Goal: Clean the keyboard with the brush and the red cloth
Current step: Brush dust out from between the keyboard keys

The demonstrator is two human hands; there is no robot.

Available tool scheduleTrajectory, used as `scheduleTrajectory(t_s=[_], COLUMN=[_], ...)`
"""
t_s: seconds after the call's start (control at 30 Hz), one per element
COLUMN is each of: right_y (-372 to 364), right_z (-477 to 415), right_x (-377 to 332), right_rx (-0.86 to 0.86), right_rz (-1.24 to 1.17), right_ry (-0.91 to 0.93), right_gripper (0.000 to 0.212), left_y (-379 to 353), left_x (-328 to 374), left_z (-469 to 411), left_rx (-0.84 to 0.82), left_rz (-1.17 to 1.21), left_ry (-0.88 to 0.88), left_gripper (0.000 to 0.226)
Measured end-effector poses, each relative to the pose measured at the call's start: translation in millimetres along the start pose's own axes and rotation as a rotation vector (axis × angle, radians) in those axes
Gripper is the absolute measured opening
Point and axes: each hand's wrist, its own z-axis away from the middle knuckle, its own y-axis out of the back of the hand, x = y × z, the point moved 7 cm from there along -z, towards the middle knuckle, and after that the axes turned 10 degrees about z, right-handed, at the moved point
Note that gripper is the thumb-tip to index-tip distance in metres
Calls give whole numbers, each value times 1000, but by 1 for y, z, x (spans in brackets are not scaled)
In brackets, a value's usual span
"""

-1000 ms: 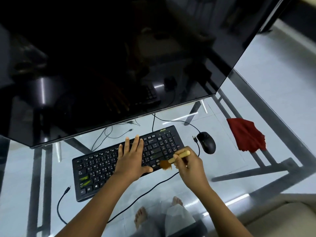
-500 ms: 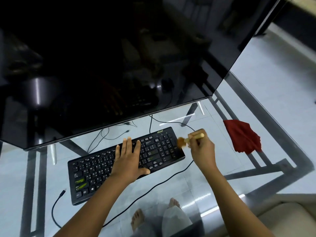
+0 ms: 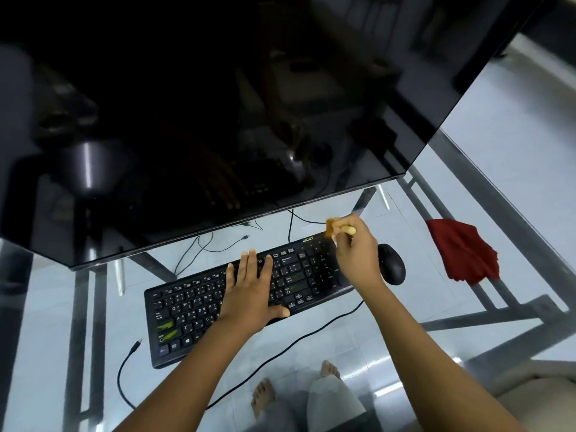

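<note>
Black plastic keyboard (image 3: 193, 310): left hand (image 3: 249, 294) flat on keys; right hand (image 3: 358, 260) grips small wooden-handled brush (image 3: 335, 229) over its far right corner. Advise light strokes toward far edge of glass desk (image 3: 405, 338).

A large black glossy monitor (image 3: 218, 120) stands along the far edge of the clear glass counter (image 3: 40, 307), its dark screen reflecting the room (dim shapes only). A black oval computer mouse (image 3: 392, 268) lies toward the counter's right edge. Thin black cables (image 3: 199, 247) loop below the monitor's lower rim. A loose black cable with a bare plug (image 3: 120, 378) curls toward the near edge, left of centre. Grey metal frame bars (image 3: 486, 319) show through the glass, as do two bare feet (image 3: 263, 397) on the pale floor.
</note>
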Motion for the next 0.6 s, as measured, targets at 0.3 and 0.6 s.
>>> scheduleTrajectory(t_s=[0.3,0.6], right_y=[-18,-18], right_z=[0,13], right_x=[-8,4], right_rx=[-98,-65], right_rz=[18,-25], right_ry=[54,-1], right_gripper=[14,7], left_y=[-2,3], left_x=[3,-4], left_z=[0,1], left_rx=[-14,7], left_rz=[-19,-15], left_ry=[-3,1], left_gripper=[113,112])
